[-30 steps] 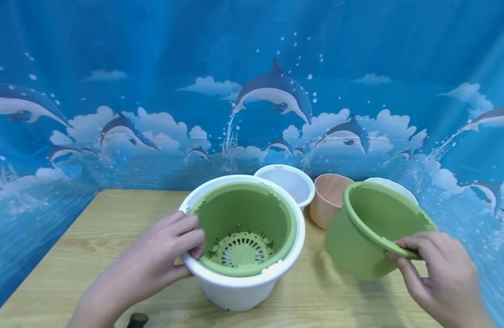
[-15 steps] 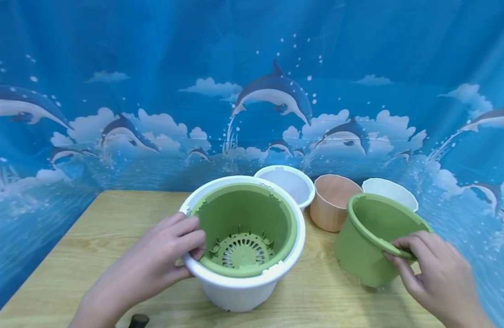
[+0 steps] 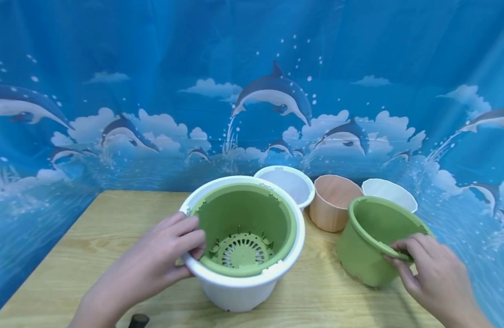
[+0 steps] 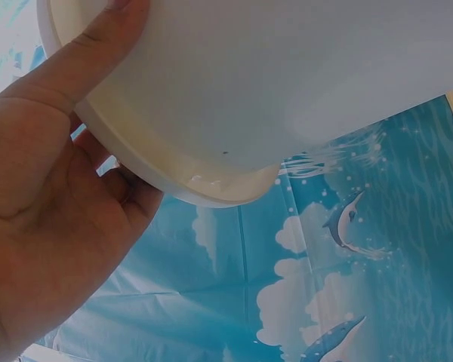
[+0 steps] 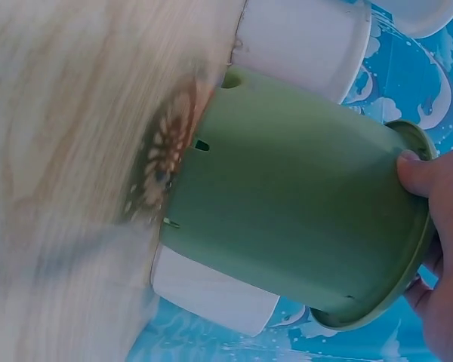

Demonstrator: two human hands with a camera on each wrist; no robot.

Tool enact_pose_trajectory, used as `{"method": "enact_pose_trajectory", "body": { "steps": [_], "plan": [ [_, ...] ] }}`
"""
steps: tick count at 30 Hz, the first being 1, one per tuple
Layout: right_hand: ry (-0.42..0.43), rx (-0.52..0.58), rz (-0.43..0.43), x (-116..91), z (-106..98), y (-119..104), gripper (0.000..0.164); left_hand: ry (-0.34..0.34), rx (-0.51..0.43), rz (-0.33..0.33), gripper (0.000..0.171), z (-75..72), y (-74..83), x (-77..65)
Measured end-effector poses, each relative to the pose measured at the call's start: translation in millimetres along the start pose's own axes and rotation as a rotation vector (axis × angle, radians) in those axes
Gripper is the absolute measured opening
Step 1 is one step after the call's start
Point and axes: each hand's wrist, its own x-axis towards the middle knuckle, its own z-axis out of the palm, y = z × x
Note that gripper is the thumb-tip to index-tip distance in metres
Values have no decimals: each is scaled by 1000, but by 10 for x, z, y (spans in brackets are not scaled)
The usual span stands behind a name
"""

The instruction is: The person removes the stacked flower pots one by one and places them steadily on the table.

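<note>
On the wooden table a white flower pot [image 3: 235,295] stands upright, with a green pot [image 3: 245,207] nested inside it. Slots show in the green pot's base. My left hand [image 3: 159,248] grips the white pot's left rim; in the left wrist view its thumb [image 4: 98,53] lies along the white wall. At the right, a second green pot [image 3: 364,262] tilts slightly, its rim pinched between thumb and fingers of my right hand [image 3: 434,273]. Its base is close over the table in the right wrist view, where a slotted shadow [image 5: 166,147] falls beside it.
Behind stand a white pot [image 3: 285,182], a wood-coloured pot [image 3: 327,218] and another white pot [image 3: 389,193], partly covered by the held green one. A dark rounded object [image 3: 138,320] pokes in at the front edge. A blue dolphin curtain [image 3: 252,82] hangs behind the table [image 3: 125,214].
My right hand has lowered the second green pot and brought it more upright, slightly to the right. More of the back right white pot shows. The left hand and nested pots stay put.
</note>
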Motion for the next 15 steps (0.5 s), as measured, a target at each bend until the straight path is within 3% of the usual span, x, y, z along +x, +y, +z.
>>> {"method": "enact_pose_trajectory", "body": {
  "steps": [15],
  "plan": [
    [-51, 10, -8, -50, 50, 37, 59, 10, 5, 8, 40, -1, 0, 3]
  ]
}}
